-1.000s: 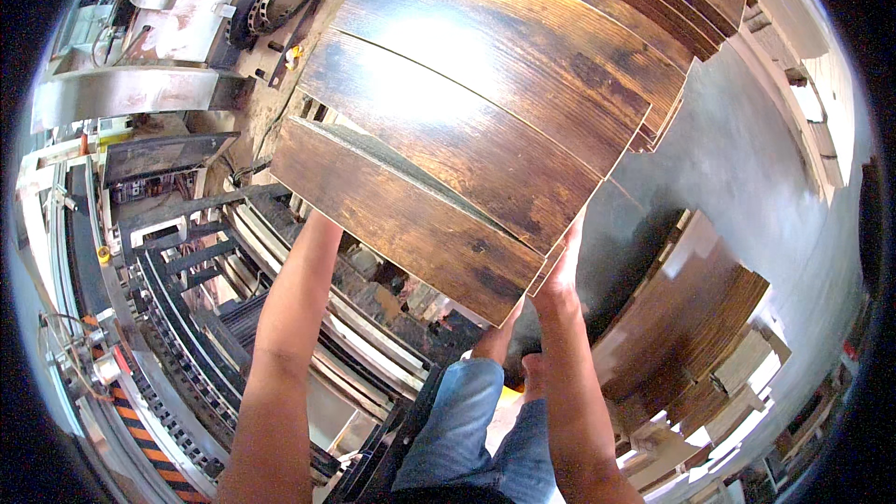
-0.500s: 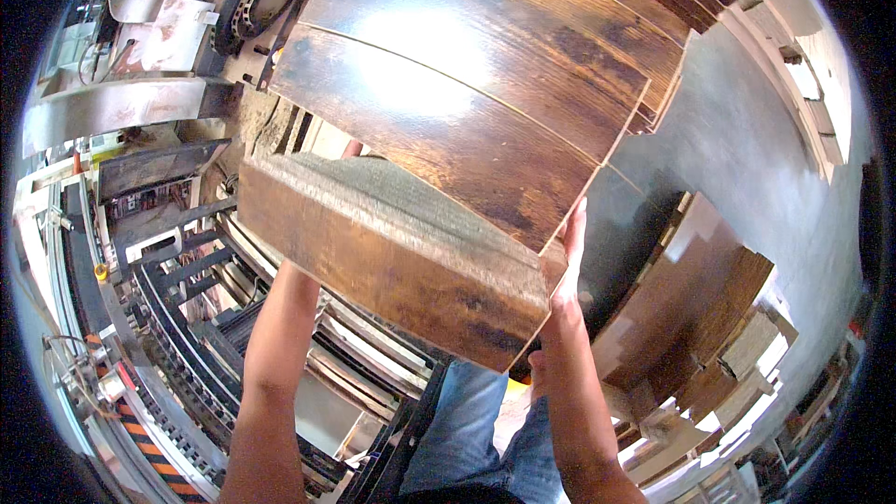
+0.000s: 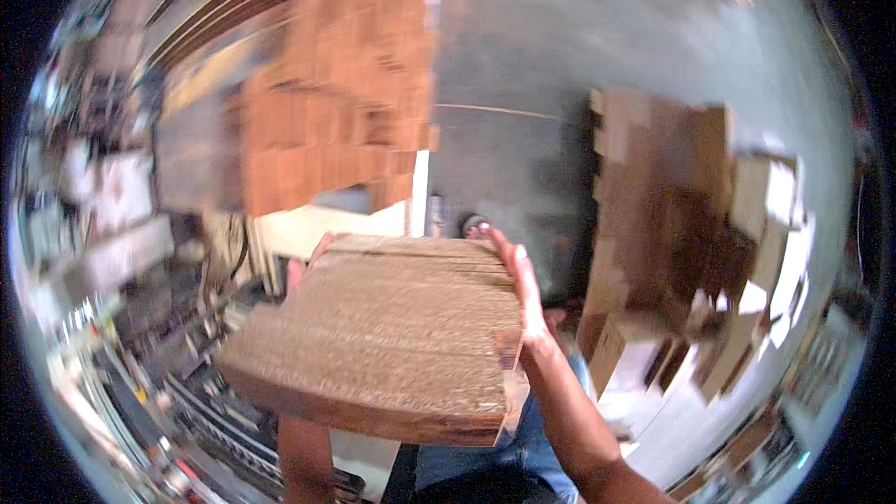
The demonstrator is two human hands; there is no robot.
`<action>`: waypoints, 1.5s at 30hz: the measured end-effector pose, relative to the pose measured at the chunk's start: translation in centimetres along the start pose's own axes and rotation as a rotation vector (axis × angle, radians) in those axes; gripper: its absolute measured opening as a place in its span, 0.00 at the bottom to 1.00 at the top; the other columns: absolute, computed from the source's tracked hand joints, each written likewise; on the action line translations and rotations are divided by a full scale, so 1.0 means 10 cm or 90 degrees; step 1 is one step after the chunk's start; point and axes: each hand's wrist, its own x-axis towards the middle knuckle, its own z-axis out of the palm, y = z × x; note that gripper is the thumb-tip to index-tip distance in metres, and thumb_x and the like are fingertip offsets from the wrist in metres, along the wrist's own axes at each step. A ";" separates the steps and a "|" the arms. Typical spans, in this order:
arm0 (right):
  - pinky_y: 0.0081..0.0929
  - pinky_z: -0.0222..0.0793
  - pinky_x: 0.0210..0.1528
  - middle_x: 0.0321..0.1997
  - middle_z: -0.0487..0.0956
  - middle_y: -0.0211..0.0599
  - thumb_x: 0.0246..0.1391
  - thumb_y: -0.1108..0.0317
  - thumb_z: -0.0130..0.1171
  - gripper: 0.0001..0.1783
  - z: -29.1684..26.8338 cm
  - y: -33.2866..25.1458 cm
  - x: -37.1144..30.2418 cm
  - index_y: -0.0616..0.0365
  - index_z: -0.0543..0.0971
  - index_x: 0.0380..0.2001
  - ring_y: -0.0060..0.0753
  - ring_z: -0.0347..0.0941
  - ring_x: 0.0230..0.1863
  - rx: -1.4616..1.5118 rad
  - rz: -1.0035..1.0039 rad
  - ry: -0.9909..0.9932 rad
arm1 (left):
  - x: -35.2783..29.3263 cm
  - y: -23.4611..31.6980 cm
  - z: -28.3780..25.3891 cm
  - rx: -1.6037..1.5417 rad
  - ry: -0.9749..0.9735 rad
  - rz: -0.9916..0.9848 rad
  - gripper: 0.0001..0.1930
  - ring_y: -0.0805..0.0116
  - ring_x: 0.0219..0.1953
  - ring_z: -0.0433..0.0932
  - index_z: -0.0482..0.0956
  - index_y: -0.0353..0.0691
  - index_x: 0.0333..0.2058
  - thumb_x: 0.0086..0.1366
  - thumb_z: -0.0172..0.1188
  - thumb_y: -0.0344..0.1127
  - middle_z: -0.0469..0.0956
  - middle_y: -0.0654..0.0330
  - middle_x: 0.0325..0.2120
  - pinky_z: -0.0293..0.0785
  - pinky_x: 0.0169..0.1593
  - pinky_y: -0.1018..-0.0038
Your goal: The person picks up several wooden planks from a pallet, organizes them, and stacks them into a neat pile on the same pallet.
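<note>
The right hand (image 3: 525,294), fingers stretched along the right end, and the left hand (image 3: 297,273), partly hidden at the far left edge, grasped a bundle of planks (image 3: 373,336) between them. It was held up before the jeans (image 3: 546,443), narrow edges upward. The lifting looked complete; the load was not yet set down. Beyond it, an orange-brown stack of boards (image 3: 336,93) stood at upper left, a brown pile (image 3: 653,196) on the right across grey floor (image 3: 523,56), and blurred machinery (image 3: 187,392) at lower left.
</note>
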 end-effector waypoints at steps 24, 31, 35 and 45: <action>0.30 0.35 0.68 0.68 0.53 0.37 0.57 0.47 0.42 0.36 -3.84 0.69 -3.11 0.56 0.57 0.63 0.34 0.44 0.69 0.436 -0.349 0.450 | -1.85 -3.99 3.05 0.395 -0.465 -0.458 0.43 0.59 0.67 0.45 0.39 0.37 0.65 0.63 0.35 0.64 0.44 0.53 0.65 0.38 0.67 0.59; 0.39 0.37 0.68 0.69 0.50 0.44 0.49 0.39 0.46 0.44 -4.66 1.25 -3.49 0.51 0.55 0.65 0.44 0.42 0.70 0.483 -0.326 0.595 | -1.46 -5.45 2.63 0.525 -0.743 -0.529 0.36 0.62 0.64 0.51 0.41 0.34 0.64 0.67 0.39 0.52 0.51 0.52 0.63 0.44 0.66 0.65; 0.39 0.36 0.68 0.70 0.48 0.44 0.50 0.43 0.47 0.43 -5.14 1.69 -3.53 0.55 0.55 0.64 0.41 0.42 0.70 0.512 -0.342 0.642 | -1.66 -6.13 2.53 0.440 -0.704 -0.624 0.35 0.63 0.64 0.51 0.40 0.34 0.64 0.67 0.39 0.49 0.51 0.52 0.63 0.44 0.66 0.65; 0.39 0.45 0.67 0.68 0.52 0.46 0.62 0.49 0.39 0.33 -5.68 2.56 -3.40 0.58 0.55 0.63 0.41 0.47 0.68 0.268 -0.614 0.694 | -1.81 -6.88 2.33 0.634 -0.652 -0.657 0.40 0.64 0.64 0.50 0.44 0.35 0.64 0.63 0.49 0.53 0.52 0.53 0.63 0.44 0.65 0.68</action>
